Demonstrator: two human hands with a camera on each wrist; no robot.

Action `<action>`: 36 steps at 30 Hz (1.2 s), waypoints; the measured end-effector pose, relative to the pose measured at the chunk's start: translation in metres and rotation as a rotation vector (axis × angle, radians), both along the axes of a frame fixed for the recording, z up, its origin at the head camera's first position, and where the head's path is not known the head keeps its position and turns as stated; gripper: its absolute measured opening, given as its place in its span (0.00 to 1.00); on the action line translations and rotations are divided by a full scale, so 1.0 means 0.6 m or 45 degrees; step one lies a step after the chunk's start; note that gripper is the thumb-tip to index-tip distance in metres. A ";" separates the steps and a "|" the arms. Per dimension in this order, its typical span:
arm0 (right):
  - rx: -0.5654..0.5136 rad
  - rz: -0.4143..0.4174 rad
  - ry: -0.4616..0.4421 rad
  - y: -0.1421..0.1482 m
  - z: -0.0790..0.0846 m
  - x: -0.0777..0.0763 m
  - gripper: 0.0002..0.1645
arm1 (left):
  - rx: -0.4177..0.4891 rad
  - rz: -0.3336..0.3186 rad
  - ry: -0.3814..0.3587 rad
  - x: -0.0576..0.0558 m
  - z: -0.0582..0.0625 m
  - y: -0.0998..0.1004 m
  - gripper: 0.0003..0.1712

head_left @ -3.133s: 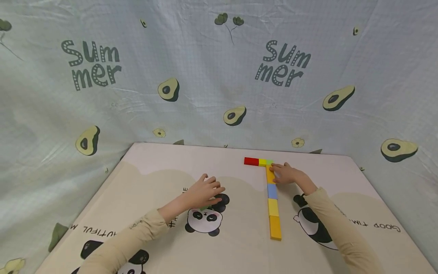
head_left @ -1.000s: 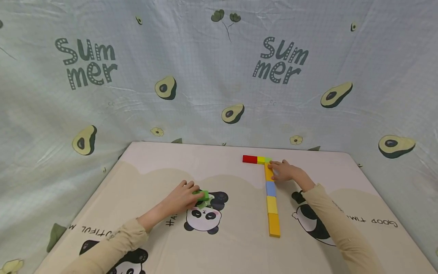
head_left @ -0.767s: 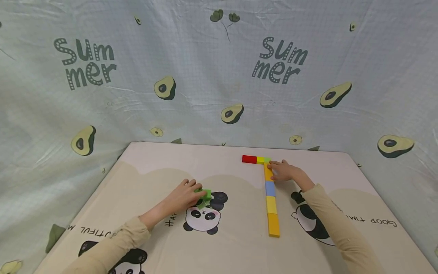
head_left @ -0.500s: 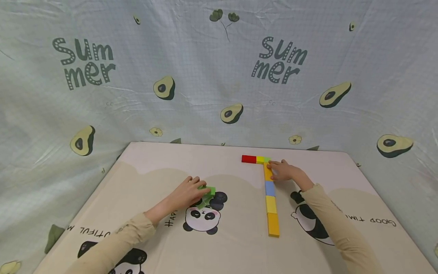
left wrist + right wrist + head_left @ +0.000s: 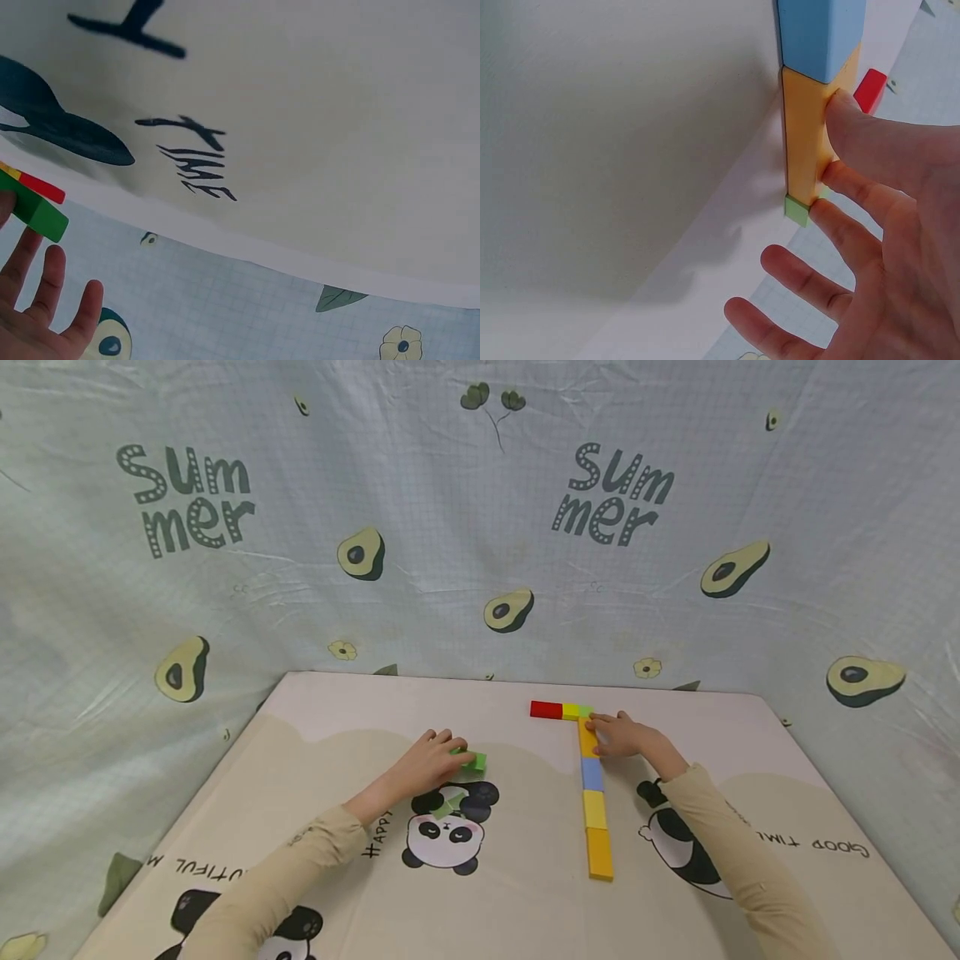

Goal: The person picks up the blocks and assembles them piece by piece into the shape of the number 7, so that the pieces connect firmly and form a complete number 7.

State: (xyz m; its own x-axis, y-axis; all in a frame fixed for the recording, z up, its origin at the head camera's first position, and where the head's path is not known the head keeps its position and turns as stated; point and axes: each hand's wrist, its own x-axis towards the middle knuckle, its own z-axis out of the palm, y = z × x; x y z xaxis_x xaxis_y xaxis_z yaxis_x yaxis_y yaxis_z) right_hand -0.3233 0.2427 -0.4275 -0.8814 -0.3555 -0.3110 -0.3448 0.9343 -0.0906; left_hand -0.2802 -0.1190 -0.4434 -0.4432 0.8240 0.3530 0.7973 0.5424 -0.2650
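Observation:
The left hand pinches a green block just above the printed panda. In the left wrist view the green block sits between thumb and fingertips, and the other fingers of the left hand are spread. At the far end of a line of blocks, the right hand touches an orange block. In the right wrist view, thumb and two fingertips of the right hand rest against the orange block; its other fingers extend free. A light green block adjoins its end.
Nearer along the line lie a blue block, a yellow block and another orange block. A small yellow block and a red block run left from the far end. A patterned cloth hangs behind the table.
The left hand, empty-looking at first, has taken hold of the green block and moved it right and away from the wearer. The right hand has stayed at the orange block.

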 end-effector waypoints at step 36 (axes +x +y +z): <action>0.008 -0.019 -0.004 -0.003 0.002 0.003 0.33 | 0.116 0.395 -0.322 -0.156 0.017 0.128 0.15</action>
